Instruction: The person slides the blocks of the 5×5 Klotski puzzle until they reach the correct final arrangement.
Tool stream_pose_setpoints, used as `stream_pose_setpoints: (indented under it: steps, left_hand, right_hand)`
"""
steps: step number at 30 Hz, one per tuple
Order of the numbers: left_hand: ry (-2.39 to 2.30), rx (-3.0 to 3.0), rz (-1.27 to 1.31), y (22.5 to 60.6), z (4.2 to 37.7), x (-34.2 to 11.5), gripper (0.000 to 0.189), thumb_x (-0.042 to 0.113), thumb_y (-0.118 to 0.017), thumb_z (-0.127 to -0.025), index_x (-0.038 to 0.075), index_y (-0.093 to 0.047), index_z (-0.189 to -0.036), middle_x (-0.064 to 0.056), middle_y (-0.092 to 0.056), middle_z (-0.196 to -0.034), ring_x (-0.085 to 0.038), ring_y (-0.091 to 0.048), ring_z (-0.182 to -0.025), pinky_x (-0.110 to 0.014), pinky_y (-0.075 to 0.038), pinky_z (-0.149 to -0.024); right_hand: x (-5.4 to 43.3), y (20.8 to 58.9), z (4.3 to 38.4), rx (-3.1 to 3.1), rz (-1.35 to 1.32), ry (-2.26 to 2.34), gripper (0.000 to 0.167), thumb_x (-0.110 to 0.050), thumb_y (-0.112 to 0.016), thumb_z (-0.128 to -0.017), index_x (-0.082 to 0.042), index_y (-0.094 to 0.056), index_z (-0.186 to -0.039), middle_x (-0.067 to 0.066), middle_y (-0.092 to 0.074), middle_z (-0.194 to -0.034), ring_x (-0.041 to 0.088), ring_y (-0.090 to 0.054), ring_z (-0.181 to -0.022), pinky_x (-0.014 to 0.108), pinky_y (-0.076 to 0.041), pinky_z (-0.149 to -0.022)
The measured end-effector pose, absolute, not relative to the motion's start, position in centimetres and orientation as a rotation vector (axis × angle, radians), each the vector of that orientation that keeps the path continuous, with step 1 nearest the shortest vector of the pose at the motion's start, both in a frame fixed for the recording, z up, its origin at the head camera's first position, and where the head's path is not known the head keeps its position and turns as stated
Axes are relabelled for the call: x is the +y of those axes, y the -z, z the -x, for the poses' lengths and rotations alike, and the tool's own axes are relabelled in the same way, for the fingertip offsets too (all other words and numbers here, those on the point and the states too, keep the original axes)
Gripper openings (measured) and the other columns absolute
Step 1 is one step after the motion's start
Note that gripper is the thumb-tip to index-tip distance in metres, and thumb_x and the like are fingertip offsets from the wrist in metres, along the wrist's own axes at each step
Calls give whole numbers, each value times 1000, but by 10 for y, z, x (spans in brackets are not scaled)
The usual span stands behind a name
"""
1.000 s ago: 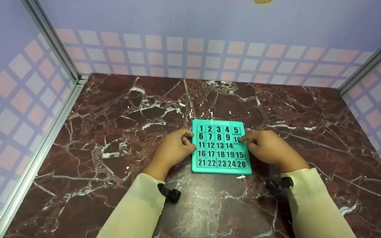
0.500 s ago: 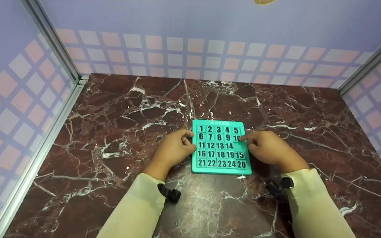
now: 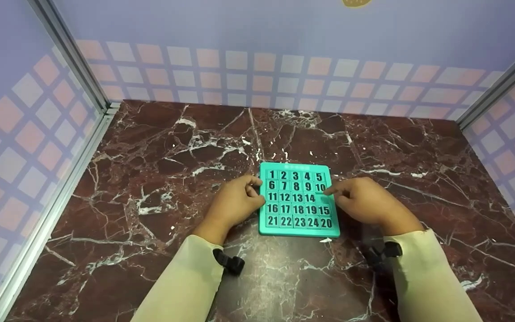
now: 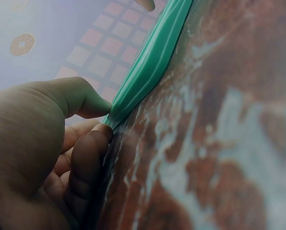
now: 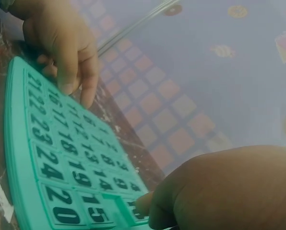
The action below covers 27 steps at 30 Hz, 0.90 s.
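A turquoise number slide puzzle (image 3: 300,231) lies on the dark red marbled table. My left hand (image 3: 235,201) holds its left side, with thumb and fingers pinching the edge (image 4: 150,60) in the left wrist view. From the right, my right hand (image 3: 361,199) reaches over the frame, its index fingertip close to tile 10 (image 3: 320,187) and the open slot (image 3: 320,198) beneath it. Tiles 1 to 14 stand in order. Below the slot in the right column are tile 15 (image 3: 324,210) and tile 20 (image 3: 326,222).
The marbled table (image 3: 186,179) spreads around the puzzle, with a small white scrap (image 3: 326,240) by its lower right corner. Purple panels with a checked band (image 3: 237,80) enclose the back and sides. Black straps with small devices (image 3: 230,263) sit on both wrists.
Tile 10 has slid up a little, level with tile 9. The right index fingertip has shifted down off its number toward the slot. The left hand keeps its place on the edge.
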<state>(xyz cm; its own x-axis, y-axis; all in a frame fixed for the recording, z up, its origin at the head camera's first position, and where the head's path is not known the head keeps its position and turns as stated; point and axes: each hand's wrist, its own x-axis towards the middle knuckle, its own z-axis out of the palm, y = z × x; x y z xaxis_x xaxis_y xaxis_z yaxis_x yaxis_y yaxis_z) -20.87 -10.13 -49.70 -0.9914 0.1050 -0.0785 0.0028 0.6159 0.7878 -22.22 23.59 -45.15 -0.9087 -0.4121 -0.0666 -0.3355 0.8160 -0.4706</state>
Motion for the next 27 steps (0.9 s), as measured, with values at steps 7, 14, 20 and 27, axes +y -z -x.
stream_pose_setpoints:
  steps: [7,14,20,27]
  left_hand:
    - [-1309,2718,-82,497,209,-101,45,25,-77,-91,21,-75,-136,11,-69,-85,-9,-59,-72,-33,-51,-75]
    - [-1320,2707,-84,498,209,-101,45,25,-77,-91,20,-75,-136,10,-69,-85,-10,-59,-72,-33,-51,-75]
    - [-1338,2702,-87,498,209,-101,44,24,-77,-92,19,-75,-135,10,-67,-84,-9,-57,-71,-33,-51,-75]
    - [-1351,2698,-93,500,209,-101,43,23,-76,-92,18,-75,-135,10,-68,-83,-9,-57,-70,-33,-51,-76]
  right_hand:
    - [240,440,217,2717,645,658,33,-7,-60,-100,-17,-91,-107,5,-85,-115,10,-48,-61,31,-42,-59]
    - [241,437,214,2652,658,615,34,-6,-61,-98,-19,-91,-105,4,-85,-112,11,-48,-63,30,-39,-59]
    - [240,437,213,2629,637,607,34,-7,-61,-98,-19,-91,-108,4,-85,-116,14,-50,-67,32,-43,-64]
    - [240,438,213,2631,606,621,33,-9,-61,-100,-20,-91,-111,6,-85,-121,14,-52,-69,32,-44,-67]
